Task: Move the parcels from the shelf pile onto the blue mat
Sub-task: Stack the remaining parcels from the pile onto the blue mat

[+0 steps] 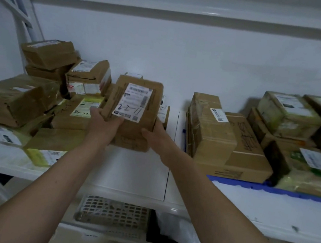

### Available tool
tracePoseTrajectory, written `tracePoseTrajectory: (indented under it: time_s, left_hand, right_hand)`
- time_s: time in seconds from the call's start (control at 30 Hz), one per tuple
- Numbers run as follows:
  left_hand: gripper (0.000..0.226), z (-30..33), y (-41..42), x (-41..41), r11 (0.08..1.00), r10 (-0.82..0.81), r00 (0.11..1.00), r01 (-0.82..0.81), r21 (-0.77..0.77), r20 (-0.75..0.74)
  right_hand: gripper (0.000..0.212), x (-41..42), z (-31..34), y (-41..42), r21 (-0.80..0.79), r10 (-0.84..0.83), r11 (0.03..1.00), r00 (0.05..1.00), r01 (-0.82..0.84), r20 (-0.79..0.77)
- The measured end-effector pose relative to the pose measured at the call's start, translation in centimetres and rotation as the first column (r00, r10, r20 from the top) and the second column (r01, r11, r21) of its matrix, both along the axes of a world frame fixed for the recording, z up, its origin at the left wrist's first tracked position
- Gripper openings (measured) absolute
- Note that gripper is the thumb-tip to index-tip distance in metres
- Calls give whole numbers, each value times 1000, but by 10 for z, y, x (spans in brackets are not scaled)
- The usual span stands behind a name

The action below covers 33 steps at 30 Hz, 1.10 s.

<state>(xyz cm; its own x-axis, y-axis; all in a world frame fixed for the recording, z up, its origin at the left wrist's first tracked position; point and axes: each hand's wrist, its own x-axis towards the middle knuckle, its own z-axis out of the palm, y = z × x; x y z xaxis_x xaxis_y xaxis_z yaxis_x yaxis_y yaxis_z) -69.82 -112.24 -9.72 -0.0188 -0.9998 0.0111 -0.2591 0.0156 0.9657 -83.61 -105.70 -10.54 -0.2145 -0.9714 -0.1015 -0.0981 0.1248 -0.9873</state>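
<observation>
Held up between both hands: one brown cardboard parcel (134, 113) with a white label facing up, lifted clear of the white shelf (128, 170). Left hand (103, 125) wrapped round the near left corner, thumb lying on the label's lower edge. Right hand (157, 135) cupped round the near right edge, fingers hidden behind the box. To the left of the hands, the shelf pile (41, 96), boxes stacked loosely and some tilted. To the right of the hands, the blue mat (235, 182), only its front edge showing under parcels already stacked there.

Probably light, judging by its modest bulk. Stiff cardboard sides, slightly dented and creased, so likely to give a little under pressure. Tape glossy in places, perhaps slippery. Best gripped on opposite edges near the corners.
</observation>
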Motion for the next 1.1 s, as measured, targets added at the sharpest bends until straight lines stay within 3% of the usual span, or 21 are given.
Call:
tracePoseTrajectory:
  time_s: [0.23, 0.37, 0.57, 0.8, 1.1]
  left_hand:
    - [40, 53, 39, -46, 992, 51, 984, -70, -107, -172]
    - [47, 85, 63, -90, 983, -42, 978, 4, -182, -202]
    - [37, 109, 108, -175, 940, -227, 972, 203, -273, -58]
    - [33, 85, 142, -245, 907, -355, 927, 373, -196, 121]
    - [32, 48, 171, -265, 908, -334, 828, 411, -82, 451]
  right_hand:
    - [93, -49, 58, 6, -214, -100, 974, 987, 71, -126]
    - [73, -85, 105, 51, -301, -193, 943, 969, 139, -157]
    - [48, -175, 142, 117, -305, -284, 923, 951, 236, -123]
    - [42, -249, 112, 167, -172, -424, 891, 905, 420, 10]
    - [41, -277, 54, 180, 1, -439, 898, 896, 440, 63]
